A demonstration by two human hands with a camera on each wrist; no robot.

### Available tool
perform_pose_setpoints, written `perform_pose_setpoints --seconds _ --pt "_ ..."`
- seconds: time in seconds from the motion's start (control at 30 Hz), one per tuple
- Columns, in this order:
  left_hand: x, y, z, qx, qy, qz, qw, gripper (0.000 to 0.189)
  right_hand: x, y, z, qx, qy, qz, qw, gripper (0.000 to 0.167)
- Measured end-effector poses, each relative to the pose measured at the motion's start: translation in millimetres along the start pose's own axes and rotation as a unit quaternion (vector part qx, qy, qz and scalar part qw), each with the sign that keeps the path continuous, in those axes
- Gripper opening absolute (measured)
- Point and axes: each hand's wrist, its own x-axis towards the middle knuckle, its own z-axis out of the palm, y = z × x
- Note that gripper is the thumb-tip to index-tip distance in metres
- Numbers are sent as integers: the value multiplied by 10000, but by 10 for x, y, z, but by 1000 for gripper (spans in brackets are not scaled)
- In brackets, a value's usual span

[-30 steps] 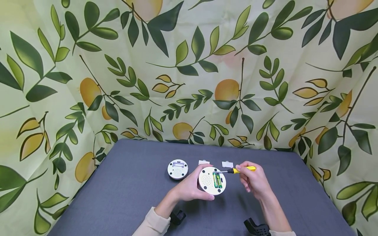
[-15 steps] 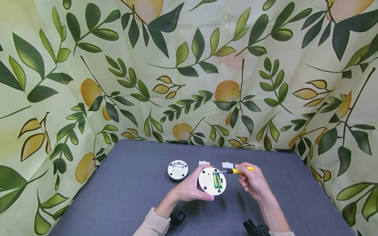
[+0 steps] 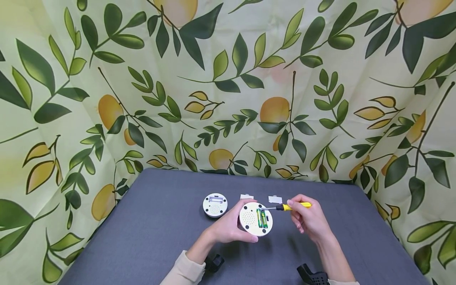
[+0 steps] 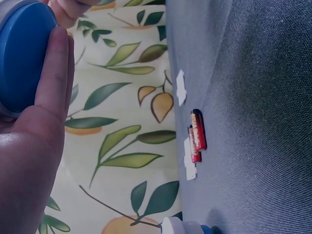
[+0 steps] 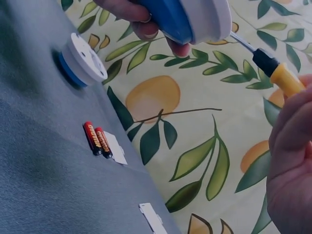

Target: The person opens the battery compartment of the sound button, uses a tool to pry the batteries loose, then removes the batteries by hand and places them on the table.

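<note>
My left hand [image 3: 229,226] grips a round white device [image 3: 248,222] by its rim, underside facing me. Two green batteries [image 3: 261,218] lie side by side in its uncovered compartment. A blue dome [image 4: 23,58] forms its other face, seen in the left wrist view. My right hand [image 3: 312,220] pinches the yellow handle of a screwdriver [image 3: 298,206]. Its metal shaft reaches left, the tip at the upper end of the batteries. In the right wrist view the device's side hides the tip of the screwdriver [image 5: 286,79].
A second round device [image 3: 215,205] lies underside up on the grey table [image 3: 160,221], its compartment bare. Two white battery covers [image 3: 275,199] [image 5: 152,218] lie behind my hands. Two red-and-black batteries [image 4: 198,129] rest beside one cover. Patterned cloth [image 3: 228,99] hangs behind the table.
My right hand and the screwdriver have shifted slightly to the right, the tip staying at the batteries' upper end. The left hand and the device have hardly moved.
</note>
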Motion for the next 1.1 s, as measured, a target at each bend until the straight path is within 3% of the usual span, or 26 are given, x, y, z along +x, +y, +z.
perform_pose_setpoints --seconds 0.17,0.4,0.6,0.83,1.1 --pt "-9 10 -3 -40 -72 0 10000 94 23 18 0 142 57 446 9989 28" --pt "-9 7 -5 -113 -25 -48 9999 95 42 41 27 512 47 530 9973 25" --pt "-9 5 -17 -136 72 -55 9999 94 35 50 51 774 57 297 9965 16" --pt "-5 -9 -29 -184 196 -70 9996 93 5 11 70 1163 110 -352 9925 14" --pt "7 6 -43 -70 306 -103 9995 95 -11 -56 19 836 344 -620 9940 19"
